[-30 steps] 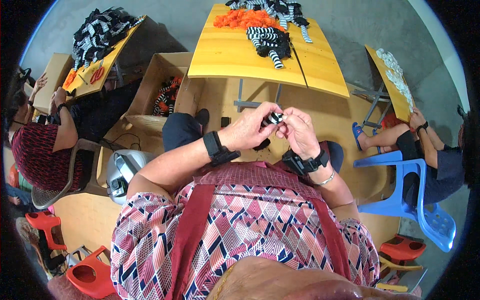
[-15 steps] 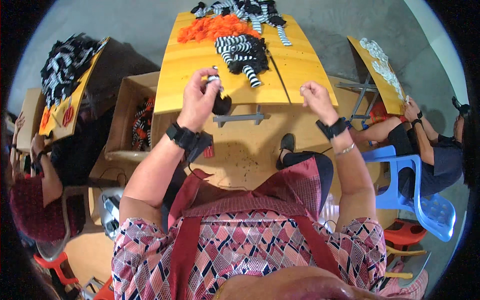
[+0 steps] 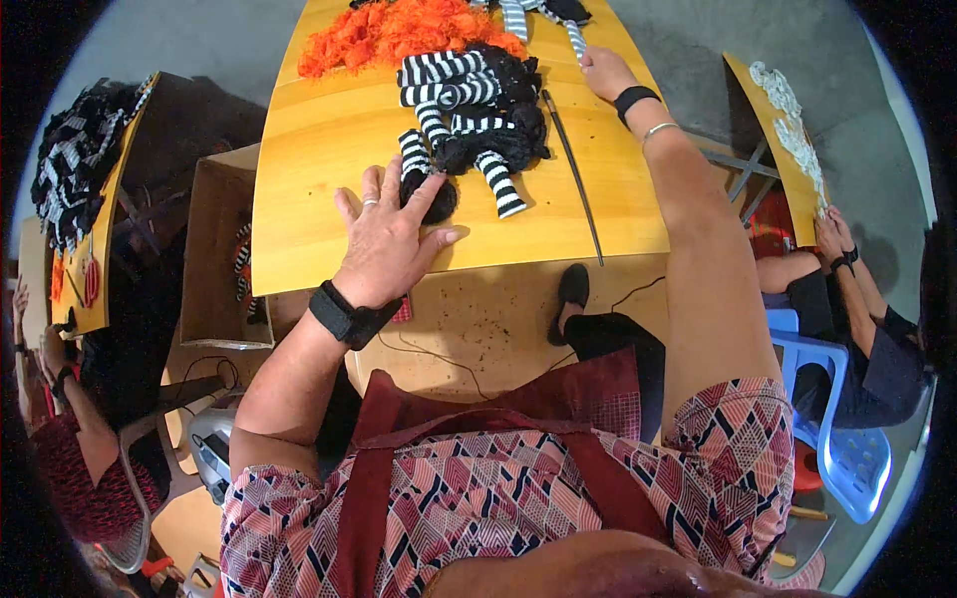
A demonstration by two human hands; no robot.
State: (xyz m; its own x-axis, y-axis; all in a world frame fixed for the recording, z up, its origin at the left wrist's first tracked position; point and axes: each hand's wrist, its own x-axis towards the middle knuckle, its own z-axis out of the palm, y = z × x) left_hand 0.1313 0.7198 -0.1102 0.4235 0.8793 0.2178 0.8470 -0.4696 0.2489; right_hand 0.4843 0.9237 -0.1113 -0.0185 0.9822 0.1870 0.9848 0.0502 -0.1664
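Yellow wooden desk (image 3: 329, 214), curved top, carrying 3 groups of stock: heap of orange fluffy yarn (image 3: 384, 32) at the far edge; cluster of black-and-white striped fabric limbs with black fuzzy tufts (image 3: 477, 118) at centre; long thin dark rod (image 3: 572, 171) lying just right of the cluster. Left hand (image 3: 387, 239): 1 second ago raised off the desk and meeting the right hand over a small striped piece; half a second ago lowered to the desk with that piece; now laid flat, fingers spread and released, over a small black fuzzy tuft with striped stub (image 3: 427, 184) at the near edge of the cluster. Judged: the piece has been set down with the other items, 1 unit of work finished. Right hand (image 3: 602, 70): moved away from the left, now stretched to the far end of the desk, resting open beside a striped strip (image 3: 576, 40), grasping nothing that can be seen. Open cardboard box (image 3: 214, 249) stands left of the desk.
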